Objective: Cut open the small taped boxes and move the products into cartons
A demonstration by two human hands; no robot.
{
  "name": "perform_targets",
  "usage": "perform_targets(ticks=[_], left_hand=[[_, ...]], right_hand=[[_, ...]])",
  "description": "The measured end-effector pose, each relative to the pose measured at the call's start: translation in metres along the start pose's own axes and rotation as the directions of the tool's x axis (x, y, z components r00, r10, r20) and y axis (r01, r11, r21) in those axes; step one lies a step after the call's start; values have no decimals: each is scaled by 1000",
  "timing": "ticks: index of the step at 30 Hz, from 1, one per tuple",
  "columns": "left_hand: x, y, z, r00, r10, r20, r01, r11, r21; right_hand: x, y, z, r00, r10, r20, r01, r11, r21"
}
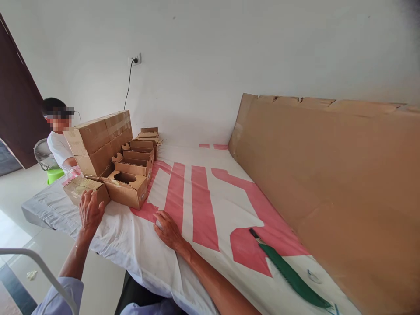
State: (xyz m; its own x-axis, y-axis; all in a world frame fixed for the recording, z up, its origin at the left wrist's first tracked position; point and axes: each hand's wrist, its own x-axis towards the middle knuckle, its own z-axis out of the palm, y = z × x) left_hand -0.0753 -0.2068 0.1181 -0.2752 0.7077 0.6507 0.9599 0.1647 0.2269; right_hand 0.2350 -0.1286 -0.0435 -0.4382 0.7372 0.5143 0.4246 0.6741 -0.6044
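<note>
My left hand (89, 211) rests with fingers spread against the near side of a small closed cardboard box (82, 187) at the table's left edge. My right hand (168, 228) lies flat and empty on the white and red table cover (203, 205), just right of an open small carton (128, 187). More open small cartons (138, 162) stand in a row behind it, running toward the wall.
Large taped cardboard boxes (98, 140) are stacked at the far left. Another person (59, 135) sits behind them. A big flat cardboard sheet (331, 175) leans along the right. A green-handled tool (288, 273) lies near the front right. A fan and a green stool stand on the floor.
</note>
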Motion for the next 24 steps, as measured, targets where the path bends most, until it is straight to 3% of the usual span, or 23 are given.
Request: perform_targets(ticks=[4, 8, 19, 24], left_hand=[[21, -23, -6, 993, -76, 89, 67, 993, 98], [28, -40, -2, 984, -81, 160, 57, 987, 151], [21, -75, 13, 993, 71, 95, -82, 990, 115], [18, -85, 18, 993, 108, 44, -111, 991, 75]], right_hand=[[2, -1, -1, 1000, -7, -4, 7, 1000, -18], [3, -1, -1, 1000, -9, -7, 9, 999, -37], [0, -3, -6, 999, 19, 41, -18, 1000, -24], [16, -17, -5, 994, 55, 93, -54, 999, -9]])
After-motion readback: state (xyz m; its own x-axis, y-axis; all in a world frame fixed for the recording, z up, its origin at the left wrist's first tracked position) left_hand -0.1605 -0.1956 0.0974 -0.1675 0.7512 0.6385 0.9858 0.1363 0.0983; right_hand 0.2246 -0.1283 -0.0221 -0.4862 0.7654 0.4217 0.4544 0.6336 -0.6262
